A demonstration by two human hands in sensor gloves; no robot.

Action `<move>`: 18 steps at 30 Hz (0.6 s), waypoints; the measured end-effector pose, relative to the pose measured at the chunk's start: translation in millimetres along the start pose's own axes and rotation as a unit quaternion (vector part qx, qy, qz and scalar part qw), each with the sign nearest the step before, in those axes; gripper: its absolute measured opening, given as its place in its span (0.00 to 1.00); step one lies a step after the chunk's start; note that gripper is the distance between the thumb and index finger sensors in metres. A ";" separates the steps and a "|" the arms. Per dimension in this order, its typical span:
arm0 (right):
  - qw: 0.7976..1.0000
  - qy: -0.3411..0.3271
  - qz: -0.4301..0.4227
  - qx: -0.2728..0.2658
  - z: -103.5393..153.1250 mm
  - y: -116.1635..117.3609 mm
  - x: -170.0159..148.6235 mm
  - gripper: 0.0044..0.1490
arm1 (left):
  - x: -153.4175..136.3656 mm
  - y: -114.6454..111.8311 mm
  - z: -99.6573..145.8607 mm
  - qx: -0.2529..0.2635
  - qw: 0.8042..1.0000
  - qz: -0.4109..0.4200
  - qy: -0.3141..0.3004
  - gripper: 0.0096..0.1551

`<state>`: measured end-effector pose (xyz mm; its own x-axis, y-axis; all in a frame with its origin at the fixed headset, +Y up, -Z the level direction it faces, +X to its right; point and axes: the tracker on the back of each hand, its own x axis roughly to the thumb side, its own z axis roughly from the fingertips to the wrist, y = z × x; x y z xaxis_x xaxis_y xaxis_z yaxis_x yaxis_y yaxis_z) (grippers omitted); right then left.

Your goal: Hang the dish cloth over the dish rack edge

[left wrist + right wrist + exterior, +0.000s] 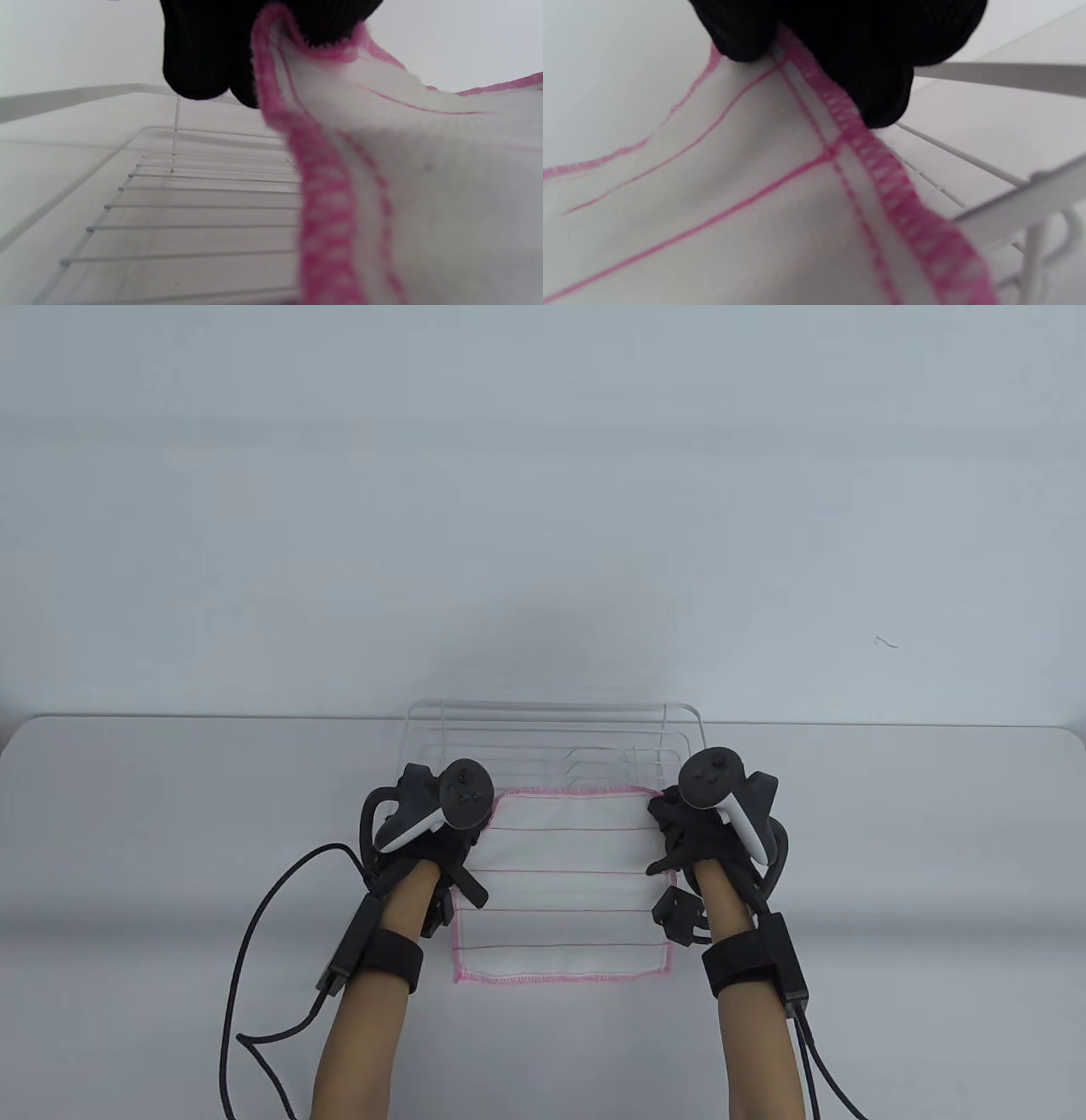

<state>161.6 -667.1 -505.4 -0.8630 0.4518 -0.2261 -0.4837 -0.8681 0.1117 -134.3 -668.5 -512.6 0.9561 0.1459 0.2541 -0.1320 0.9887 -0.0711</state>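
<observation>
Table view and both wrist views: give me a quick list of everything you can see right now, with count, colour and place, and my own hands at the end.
dish cloth: one, white with pink stitched edging and thin pink stripes, held spread between the two hands in front of the rack.
dish rack: one, white wire, mid-table, just beyond the cloth's far edge.
table: one, pale grey-white, under everything.
cables: black, trailing from both wrists toward the near edge.
left hand: black glove, black and white tracker on its back, gripping the cloth's far left corner.
right hand: black glove, the same kind of tracker, gripping the cloth's far right corner.
</observation>
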 end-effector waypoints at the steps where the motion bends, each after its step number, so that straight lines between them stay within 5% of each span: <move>1: 1.000 0.003 0.003 0.008 -3.2 3.3 -1.8 0.24 | -0.4 -3.3 -3.1 -0.005 1.000 -0.006 0.001 0.23; 10: 1.000 -0.007 -0.022 0.018 -10.5 15.8 -12.3 0.30 | -7.5 -21.4 -11.5 -0.043 0.999 -0.012 0.024 0.29; 18: 0.994 -0.093 -0.035 -0.048 33.3 -10.7 2.5 0.35 | -1.4 18.2 20.7 0.040 0.998 0.044 0.003 0.34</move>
<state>159.8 -649.8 -475.0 -0.8444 0.5338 -0.0458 -0.5346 -0.8451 0.0071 -143.5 -649.9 -494.3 0.9414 0.2317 0.2451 -0.2354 0.9718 -0.0148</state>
